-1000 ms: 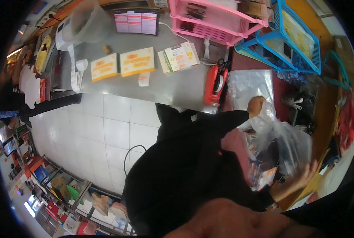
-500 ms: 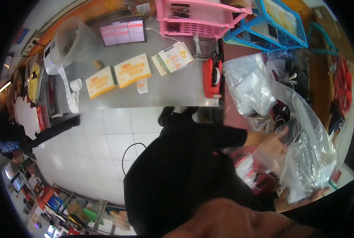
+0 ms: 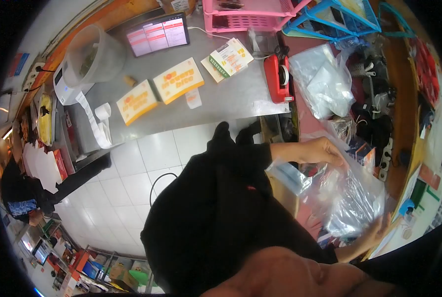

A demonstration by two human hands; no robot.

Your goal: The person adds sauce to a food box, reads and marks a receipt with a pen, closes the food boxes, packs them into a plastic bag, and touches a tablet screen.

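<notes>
A large clear plastic bag point(image 3: 354, 203) hangs spread between my two hands above the reddish surface at the right. My left hand point(image 3: 322, 151) pinches its upper edge with the fingers closed. At the lower right edge of the bag, my right hand point(image 3: 374, 233) grips the film, its fingers partly extended and partly covered. Another folded piece of clear plastic point(image 3: 290, 176) shows under my left forearm. Beyond my left hand lies a stack of clear plastic bags point(image 3: 322, 81).
On the metal table point(image 3: 146, 116) are yellow-and-white boxes point(image 3: 179, 80), a tablet point(image 3: 157, 35), a red tape dispenser point(image 3: 279, 79), a label printer point(image 3: 65, 89) and a clear tub point(image 3: 94, 57). Pink point(image 3: 253, 22) and blue racks point(image 3: 332, 22) stand behind. Another person point(image 3: 20, 183) is at the far left.
My left hand has moved up and left, and now shows clearly at the bag's edge. My right hand and the bag have shifted up and left in view. The camera view has turned slightly.
</notes>
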